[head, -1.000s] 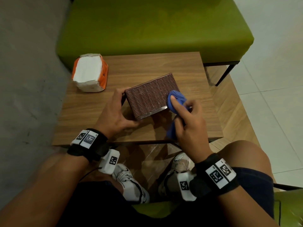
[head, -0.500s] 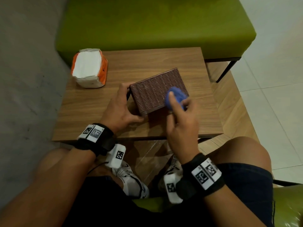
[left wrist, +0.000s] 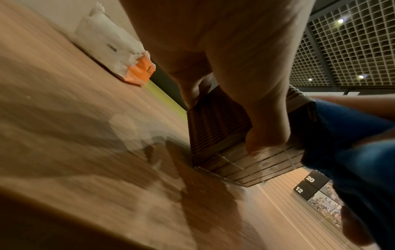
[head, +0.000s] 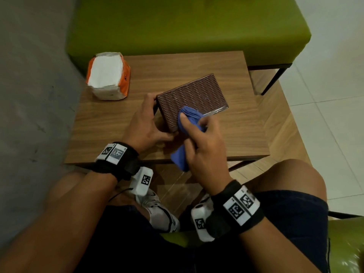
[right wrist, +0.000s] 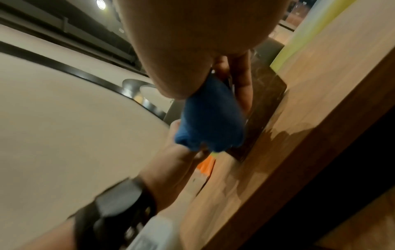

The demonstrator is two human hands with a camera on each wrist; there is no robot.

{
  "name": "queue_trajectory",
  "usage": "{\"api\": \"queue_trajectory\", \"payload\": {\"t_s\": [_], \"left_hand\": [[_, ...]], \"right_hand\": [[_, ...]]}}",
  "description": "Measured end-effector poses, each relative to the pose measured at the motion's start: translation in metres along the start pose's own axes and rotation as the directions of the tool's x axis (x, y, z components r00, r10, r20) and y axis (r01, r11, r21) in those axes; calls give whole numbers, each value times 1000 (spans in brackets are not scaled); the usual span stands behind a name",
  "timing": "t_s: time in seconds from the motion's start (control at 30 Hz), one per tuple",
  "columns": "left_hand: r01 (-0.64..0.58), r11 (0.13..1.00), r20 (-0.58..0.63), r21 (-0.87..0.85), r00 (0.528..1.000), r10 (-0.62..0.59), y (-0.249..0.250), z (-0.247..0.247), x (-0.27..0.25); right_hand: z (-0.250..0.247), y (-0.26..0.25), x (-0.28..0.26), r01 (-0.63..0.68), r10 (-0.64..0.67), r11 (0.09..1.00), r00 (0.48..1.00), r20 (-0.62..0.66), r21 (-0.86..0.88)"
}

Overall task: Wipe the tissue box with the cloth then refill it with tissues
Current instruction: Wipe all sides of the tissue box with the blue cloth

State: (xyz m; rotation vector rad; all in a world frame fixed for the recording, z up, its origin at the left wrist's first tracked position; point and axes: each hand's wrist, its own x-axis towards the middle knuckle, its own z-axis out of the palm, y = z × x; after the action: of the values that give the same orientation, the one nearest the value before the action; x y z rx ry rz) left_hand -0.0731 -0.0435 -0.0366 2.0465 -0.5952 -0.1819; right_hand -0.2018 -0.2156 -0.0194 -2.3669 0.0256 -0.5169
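A brown woven tissue box (head: 195, 95) lies on the wooden table (head: 232, 71), a little tilted. My left hand (head: 146, 123) grips its near left corner, thumb on the front side (left wrist: 262, 147) and fingers at the left end. My right hand (head: 204, 142) holds a bunched blue cloth (head: 190, 117) and presses it onto the box's near edge; the cloth's tail (head: 180, 160) hangs below the palm. In the right wrist view the cloth (right wrist: 211, 121) sits against the box's dark side (right wrist: 269, 101). A white tissue pack in orange wrapping (head: 108, 75) stands at the table's back left.
A green upholstered bench (head: 187, 24) runs behind the table, with a black metal leg (head: 273, 79) at the right. My knees and white shoes (head: 161, 211) are under the table's near edge. Grey floor lies to the left, pale tiles to the right.
My right hand has slid the cloth leftward along the box's near edge, from its right corner toward the left one. The left hand keeps its grip on the box.
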Motion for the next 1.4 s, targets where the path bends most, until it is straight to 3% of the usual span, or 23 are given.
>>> {"api": "queue_trajectory", "payload": {"t_s": [0.07, 0.2, 0.3, 0.37, 0.43, 0.5, 0.57, 0.6, 0.67, 0.73, 0.8, 0.87, 0.97, 1.03, 1.07, 1.2, 1.27, 1.33, 1.4], "left_hand": [[3, 1000, 7, 7, 1000, -3, 0, -2, 0], [-1, 999, 24, 45, 1000, 0, 2, -1, -1], [-6, 1000, 10, 10, 1000, 5, 4, 0, -1], [-20, 1000, 12, -15, 1000, 20, 2, 0, -2], [-14, 1000, 16, -16, 1000, 14, -1, -2, -2], [-2, 1000, 24, 6, 1000, 2, 0, -3, -4], [-3, 1000, 28, 25, 1000, 3, 4, -1, -4], [-5, 1000, 26, 28, 1000, 4, 4, 1, -4], [-4, 1000, 16, 12, 1000, 4, 5, 4, -3], [-4, 1000, 9, -13, 1000, 4, 5, 4, -3], [-1, 1000, 19, 7, 1000, 1, 6, 2, -4], [-9, 1000, 18, -5, 1000, 9, 5, -1, -5], [-14, 1000, 31, 3, 999, 13, 1, -2, -4], [-14, 999, 41, 33, 999, 13, 1, -1, -3], [-15, 1000, 41, 28, 999, 14, 2, 0, -4], [6, 999, 36, -37, 999, -5, 2, 1, -5], [21, 999, 37, -36, 999, -20, 0, -2, -7], [33, 999, 42, -4, 999, -33, 0, -4, -9], [18, 999, 32, 29, 999, -18, 3, -1, -8]], "right_hand": [[-8, 11, 7, 4, -4, 1000, 1000, -23, -4], [-17, 24, 18, -149, 130, 987, 962, -239, -66], [-1, -5, 7, -5, -3, 993, 998, -65, -116], [3, -15, -2, 119, -113, 988, 991, 66, -100], [-6, -3, 1, 153, -144, 983, 985, 91, -103], [-19, 22, 11, 28, -34, 991, 998, -45, -127], [-30, 38, 22, -168, 144, 982, 960, -239, -85], [-29, 36, 24, -211, 183, 975, 944, -274, -75], [-15, 13, 19, -145, 115, 979, 973, -200, -143], [0, -15, 6, 43, -50, 987, 998, -41, -154], [3, -25, -4, 151, -142, 982, 986, 88, -109], [-5, -13, -4, 173, -161, 980, 980, 116, -102], [-22, 22, 5, -13, 2, 989, 997, -80, -145], [-23, 28, 9, -176, 149, 979, 961, -231, -103], [-19, 21, 9, -187, 157, 977, 957, -243, -104], [3, -20, -7, 85, -80, 988, 996, 44, -130], [-5, -11, -2, 103, -92, 986, 992, 84, -133], [-20, 13, 12, -16, 8, 984, 999, -49, -178], [-35, 32, 31, -176, 138, 972, 965, -224, -157]]}}
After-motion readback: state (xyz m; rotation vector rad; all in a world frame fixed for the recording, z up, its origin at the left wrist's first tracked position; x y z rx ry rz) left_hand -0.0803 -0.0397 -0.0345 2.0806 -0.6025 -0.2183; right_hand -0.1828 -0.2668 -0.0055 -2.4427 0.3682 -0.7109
